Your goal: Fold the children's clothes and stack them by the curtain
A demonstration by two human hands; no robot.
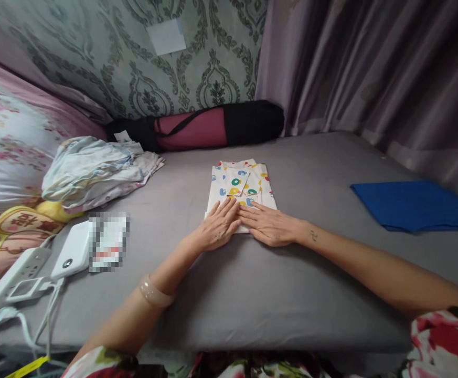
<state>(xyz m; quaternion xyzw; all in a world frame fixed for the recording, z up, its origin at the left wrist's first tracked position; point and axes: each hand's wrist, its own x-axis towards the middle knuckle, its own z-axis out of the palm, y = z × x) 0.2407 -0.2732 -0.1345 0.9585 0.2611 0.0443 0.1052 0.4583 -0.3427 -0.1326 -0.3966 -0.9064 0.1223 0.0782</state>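
Printed garment (232,181) at twelve o'clock, folded compact; left hand (220,226), right hand (270,226) flat atop, gripping nothing. Blue cloth (413,206) at two (folded too, apparently); cloth pile (98,170) at ten looks unfolded.

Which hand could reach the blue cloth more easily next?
Probably the right hand. The blue cloth lies out on that side, so the right hand is closer than the left hand. Both rest flat on the white patterned cloth, so neither is holding the blue one.
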